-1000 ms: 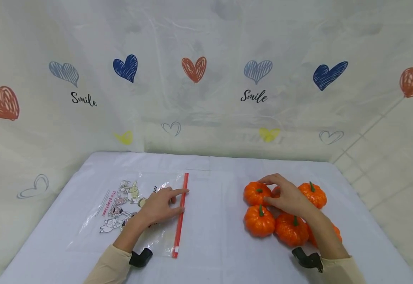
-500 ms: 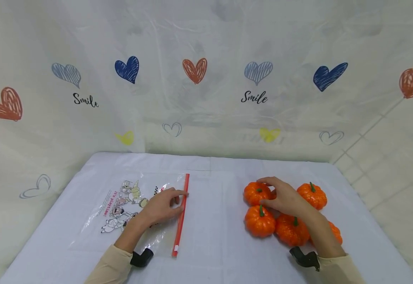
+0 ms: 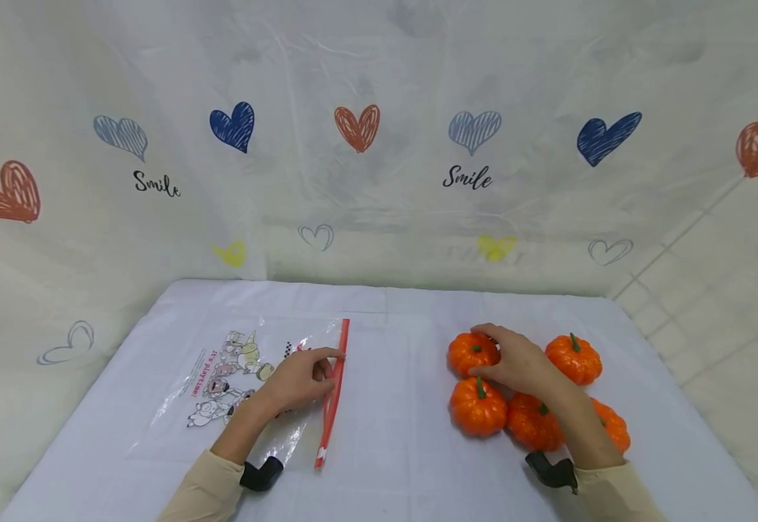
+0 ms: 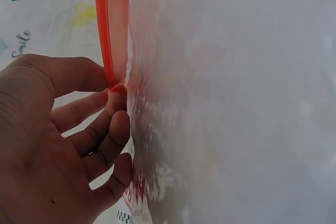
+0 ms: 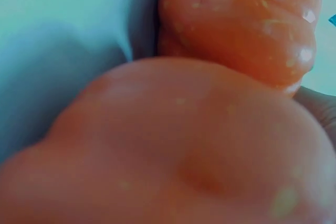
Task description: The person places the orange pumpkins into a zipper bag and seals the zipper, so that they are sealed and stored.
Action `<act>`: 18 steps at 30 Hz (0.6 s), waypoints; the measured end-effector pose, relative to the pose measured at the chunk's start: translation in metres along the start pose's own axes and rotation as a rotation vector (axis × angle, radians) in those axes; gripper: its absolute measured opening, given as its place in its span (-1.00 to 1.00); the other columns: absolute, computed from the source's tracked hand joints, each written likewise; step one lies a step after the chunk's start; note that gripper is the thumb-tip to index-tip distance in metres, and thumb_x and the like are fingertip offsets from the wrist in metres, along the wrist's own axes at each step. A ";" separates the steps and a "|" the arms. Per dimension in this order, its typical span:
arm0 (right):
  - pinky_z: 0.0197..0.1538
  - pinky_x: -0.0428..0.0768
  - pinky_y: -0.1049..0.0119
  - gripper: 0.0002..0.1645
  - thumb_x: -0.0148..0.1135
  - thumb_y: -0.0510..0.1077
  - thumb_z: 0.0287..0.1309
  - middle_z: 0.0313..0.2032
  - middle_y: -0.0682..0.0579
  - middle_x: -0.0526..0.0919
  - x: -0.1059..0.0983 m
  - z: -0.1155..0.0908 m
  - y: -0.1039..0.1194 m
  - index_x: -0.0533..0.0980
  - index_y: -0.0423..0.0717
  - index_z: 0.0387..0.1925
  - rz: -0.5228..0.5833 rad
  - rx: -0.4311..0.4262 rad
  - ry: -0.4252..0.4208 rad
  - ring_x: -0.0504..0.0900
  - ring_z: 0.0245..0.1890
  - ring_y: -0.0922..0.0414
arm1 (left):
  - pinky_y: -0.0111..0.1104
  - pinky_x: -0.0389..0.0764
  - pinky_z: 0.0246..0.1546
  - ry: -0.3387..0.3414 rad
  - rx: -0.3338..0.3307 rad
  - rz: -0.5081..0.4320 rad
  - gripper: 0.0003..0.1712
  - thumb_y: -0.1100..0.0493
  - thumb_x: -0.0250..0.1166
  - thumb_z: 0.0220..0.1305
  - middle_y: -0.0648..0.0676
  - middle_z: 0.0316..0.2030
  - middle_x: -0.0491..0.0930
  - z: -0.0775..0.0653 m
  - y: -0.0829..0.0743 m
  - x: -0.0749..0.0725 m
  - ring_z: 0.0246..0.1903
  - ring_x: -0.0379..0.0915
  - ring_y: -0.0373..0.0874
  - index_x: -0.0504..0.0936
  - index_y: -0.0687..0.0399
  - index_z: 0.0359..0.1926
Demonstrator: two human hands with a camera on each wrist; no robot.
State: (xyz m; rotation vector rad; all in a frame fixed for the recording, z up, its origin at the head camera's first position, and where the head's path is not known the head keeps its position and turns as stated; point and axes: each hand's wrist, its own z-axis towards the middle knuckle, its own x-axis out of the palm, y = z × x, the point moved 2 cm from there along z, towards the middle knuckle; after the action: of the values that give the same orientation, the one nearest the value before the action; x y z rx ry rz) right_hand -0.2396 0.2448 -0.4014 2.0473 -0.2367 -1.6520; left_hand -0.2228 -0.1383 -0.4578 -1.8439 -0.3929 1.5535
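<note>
On the counter (image 3: 392,471), a clear bag (image 3: 232,388) pinched and a pumpkin (image 3: 467,355) grasped: seemingly the pick-up step.
The bag lies left, the pumpkin well apart at the far left of its cluster; the right hand's (image 3: 524,362) fingers curve part-spread round it, the left hand's (image 3: 301,380) nip the red zip strip (image 4: 112,19); the next move likely calls for parting the strip and lifting.

White table (image 3: 405,435) — zip bag (image 3: 243,362), orange pumpkins (image 3: 478,412) — exact count unclear.
</note>
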 end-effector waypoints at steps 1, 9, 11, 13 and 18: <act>0.28 0.57 -0.25 -0.03 0.55 0.17 0.11 0.33 -0.21 0.56 0.000 0.000 0.000 0.37 -0.07 0.45 -0.006 0.003 -0.005 0.57 0.24 -0.18 | -0.45 0.50 -0.34 0.000 -0.002 -0.006 -0.53 0.23 0.41 0.27 -0.11 -0.36 0.58 0.000 0.000 0.000 -0.35 0.44 -0.23 0.68 -0.09 0.20; 0.22 0.61 -0.20 -0.01 0.55 0.20 0.10 0.30 -0.18 0.58 -0.003 0.001 0.003 0.36 -0.06 0.45 0.004 0.009 -0.068 0.58 0.19 -0.17 | -0.46 0.50 -0.33 -0.017 -0.014 -0.058 -0.55 0.25 0.40 0.28 -0.09 -0.35 0.57 0.001 -0.002 0.001 -0.31 0.44 -0.21 0.68 -0.08 0.19; 0.22 0.61 -0.20 -0.01 0.54 0.21 0.11 0.30 -0.17 0.58 -0.004 0.000 0.003 0.35 -0.04 0.46 0.017 0.007 -0.085 0.56 0.21 -0.18 | -0.47 0.50 -0.33 -0.021 -0.012 -0.071 -0.56 0.25 0.39 0.29 -0.08 -0.34 0.56 0.001 -0.003 0.001 -0.31 0.44 -0.20 0.68 -0.07 0.19; 0.21 0.63 -0.19 0.00 0.54 0.23 0.11 0.30 -0.16 0.57 -0.004 -0.001 0.003 0.33 -0.01 0.47 0.031 0.004 -0.102 0.56 0.23 -0.19 | -0.47 0.49 -0.34 -0.028 -0.011 -0.085 -0.56 0.25 0.39 0.29 -0.08 -0.34 0.56 0.001 -0.004 0.001 -0.30 0.44 -0.19 0.68 -0.06 0.19; 0.13 0.70 -0.10 0.02 0.51 0.31 0.10 0.35 -0.12 0.55 -0.002 -0.003 0.005 0.31 0.09 0.49 0.078 0.013 -0.127 0.60 0.22 -0.17 | -0.47 0.49 -0.32 -0.043 -0.021 -0.102 -0.57 0.26 0.37 0.31 -0.08 -0.33 0.56 0.001 -0.005 0.001 -0.29 0.43 -0.20 0.68 -0.05 0.19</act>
State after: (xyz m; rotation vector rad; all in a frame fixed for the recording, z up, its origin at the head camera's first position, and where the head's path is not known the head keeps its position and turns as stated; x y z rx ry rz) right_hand -0.2368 0.2425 -0.3967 1.9192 -0.3669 -1.7387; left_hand -0.2224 -0.1335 -0.4555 -1.7807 -0.5175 1.5267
